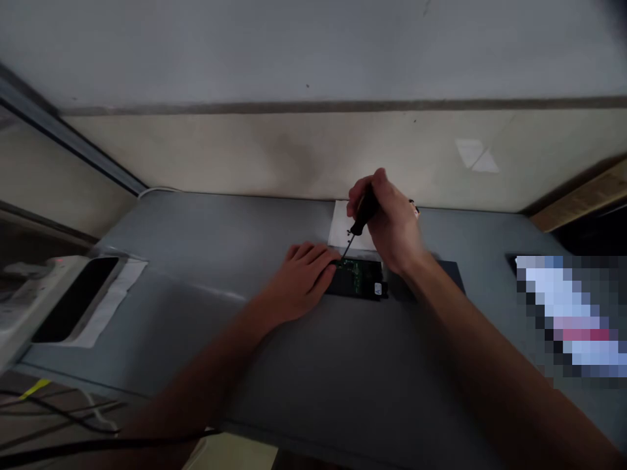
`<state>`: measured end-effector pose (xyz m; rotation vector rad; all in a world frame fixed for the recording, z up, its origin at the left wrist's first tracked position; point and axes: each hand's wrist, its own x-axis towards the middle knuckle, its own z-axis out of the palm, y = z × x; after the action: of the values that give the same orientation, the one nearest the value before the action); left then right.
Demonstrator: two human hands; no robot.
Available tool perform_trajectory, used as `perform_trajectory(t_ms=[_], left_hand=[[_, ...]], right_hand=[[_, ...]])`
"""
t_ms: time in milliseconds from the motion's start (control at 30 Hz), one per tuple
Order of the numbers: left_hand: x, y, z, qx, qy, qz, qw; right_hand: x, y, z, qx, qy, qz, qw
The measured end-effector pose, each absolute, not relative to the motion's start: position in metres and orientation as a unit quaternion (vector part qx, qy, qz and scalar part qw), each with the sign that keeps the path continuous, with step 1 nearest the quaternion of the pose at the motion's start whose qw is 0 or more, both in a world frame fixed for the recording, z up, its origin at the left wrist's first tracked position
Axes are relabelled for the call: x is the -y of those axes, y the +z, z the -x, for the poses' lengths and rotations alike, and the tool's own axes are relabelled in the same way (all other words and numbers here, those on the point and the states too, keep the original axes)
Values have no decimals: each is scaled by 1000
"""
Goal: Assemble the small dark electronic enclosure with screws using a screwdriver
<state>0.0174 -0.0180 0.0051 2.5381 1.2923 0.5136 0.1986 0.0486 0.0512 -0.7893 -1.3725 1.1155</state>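
Observation:
A dark flat device with a green circuit board point(357, 277) exposed lies on the grey table, a small white label near its right end. My left hand point(308, 277) grips its left end, thumb at the near edge and fingers at the far side. My right hand point(394, 225) is closed round the dark handle of a screwdriver point(363, 215). The screwdriver slants down to the left, its tip at the board's far left edge beside my left fingers; whether it sits in a screw is too small to tell. Behind lies white paper point(337, 225) with several tiny dark pieces, perhaps screws.
A dark flat panel point(451, 274) lies partly under my right wrist. At the left, a phone point(78, 297) rests on white paper beside a white power strip point(29, 294). A pixelated bright object point(573, 313) is at the right. Cables point(59, 414) hang at lower left.

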Motion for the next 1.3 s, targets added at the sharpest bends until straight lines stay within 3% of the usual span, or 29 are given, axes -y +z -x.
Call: perform_trajectory(t_ms=[700,933,1300], left_hand=[[18,5,-14,-441,186,-867,135],[18,7,-15,-440,180,-868,146],[17,8,-15,-437,185,-868,147]], right_hand=[[-49,45,-194,524,523,316,594],[-42,46,-182,508,475,355,625],[-33,57,-179,455,530,315,643]])
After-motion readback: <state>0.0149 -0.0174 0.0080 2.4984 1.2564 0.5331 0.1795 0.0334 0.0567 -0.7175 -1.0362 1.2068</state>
